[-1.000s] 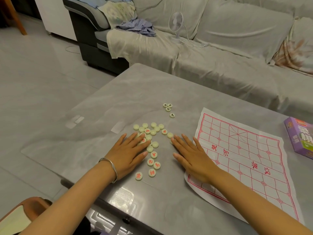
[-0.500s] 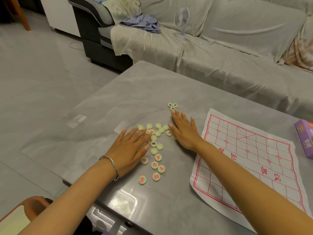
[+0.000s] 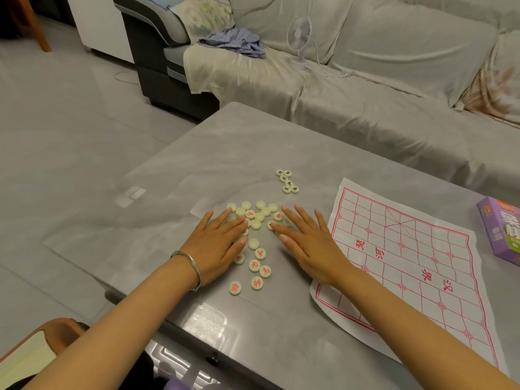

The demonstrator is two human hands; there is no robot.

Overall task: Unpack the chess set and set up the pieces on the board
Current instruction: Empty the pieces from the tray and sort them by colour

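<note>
1. Neither hand grips anything: the left hand (image 3: 215, 244) and the right hand (image 3: 308, 243) both lie flat, fingers spread, palms down on the loose pile of pieces (image 3: 257, 218), some discs partly under the fingertips
2. Half a second ago the right hand was stretched out to the small far group of black pieces (image 3: 287, 181); it is now back at the main pile, and that far group looks larger – six discs against roughly four before
3. My reading: the black-marked discs are being sorted out from the red ones – the red pieces (image 3: 254, 270) sit face up in a loose trail nearer the person
4. The board (image 3: 416, 260) holds no pieces, so placing has not begun; many discs in the pile lie blank side up and need turning
5. The pieces are small cream discs, smooth and rounded at the edge, with red or black characters; they should slide easily on the glossy grey table (image 3: 253, 142)
6. The board is a thin white sheet printed with a red grid, slightly wavy at its edges; the purple box (image 3: 501, 229) stands just beyond its right side
</note>
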